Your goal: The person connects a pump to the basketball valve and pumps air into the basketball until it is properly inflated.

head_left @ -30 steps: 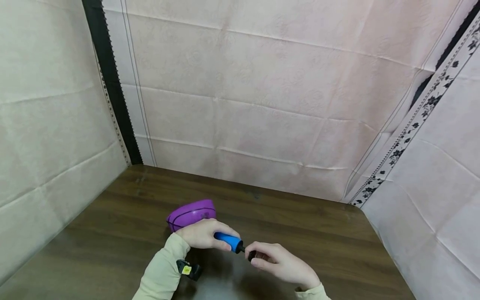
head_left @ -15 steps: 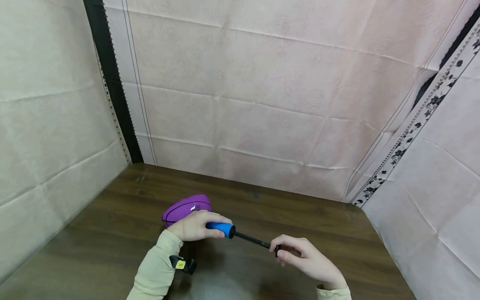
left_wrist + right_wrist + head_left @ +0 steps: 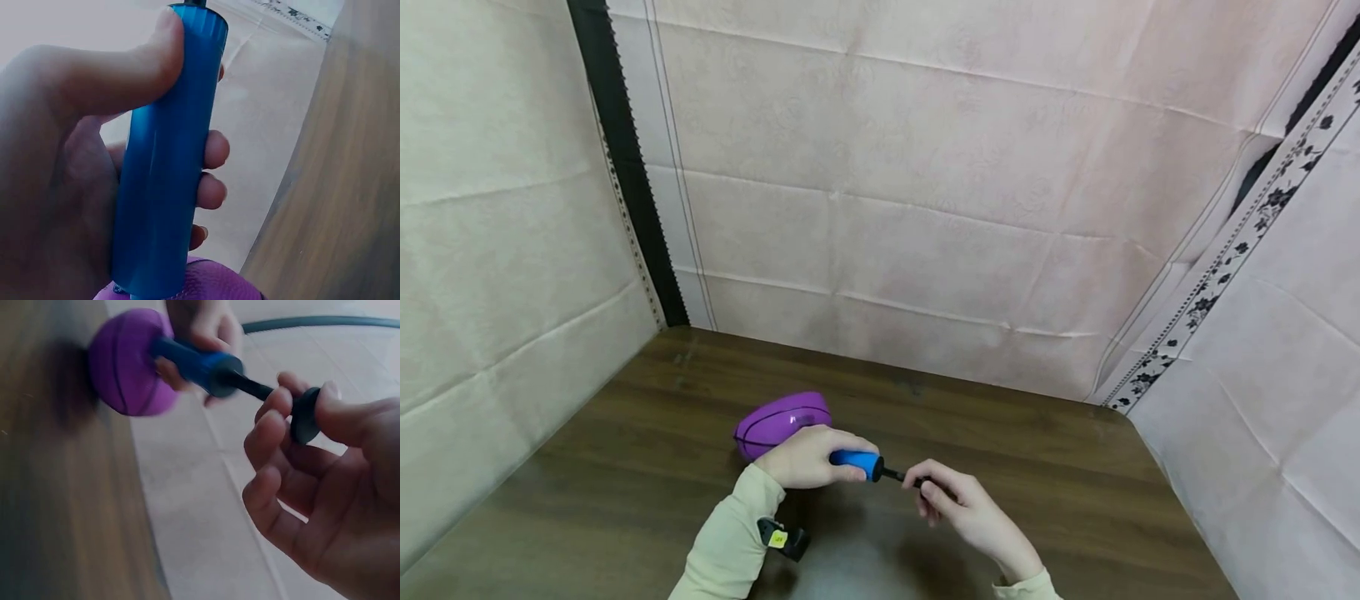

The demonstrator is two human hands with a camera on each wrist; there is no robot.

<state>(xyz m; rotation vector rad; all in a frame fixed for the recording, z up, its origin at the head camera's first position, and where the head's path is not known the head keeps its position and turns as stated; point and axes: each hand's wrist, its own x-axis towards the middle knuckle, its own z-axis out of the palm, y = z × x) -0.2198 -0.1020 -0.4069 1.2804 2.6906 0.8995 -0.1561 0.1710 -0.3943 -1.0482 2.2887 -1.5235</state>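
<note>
My left hand point(image 3: 811, 458) wraps around the blue barrel of a small hand pump point(image 3: 165, 169), thumb near its black end. A purple ball with black lines point(image 3: 778, 423) sits on the table at the other end of the barrel. In the right wrist view the pump's barrel meets the ball point(image 3: 125, 365); the joint itself is hard to make out. My right hand point(image 3: 970, 508) pinches the black disc-shaped pump handle point(image 3: 306, 419) between thumb and fingers. A short stretch of the black rod point(image 3: 250, 385) shows between barrel and handle.
The brown wooden table point(image 3: 1060, 467) spreads beneath the hands. Pale cloth hangs behind it point(image 3: 887, 208) and on both sides. A black wrist device with a yellow label point(image 3: 781, 539) sits on the left wrist.
The right hand drew the handle out to the right, baring a long rod, then moved back left, so less rod shows now. The left hand and ball shifted slightly left, then back.
</note>
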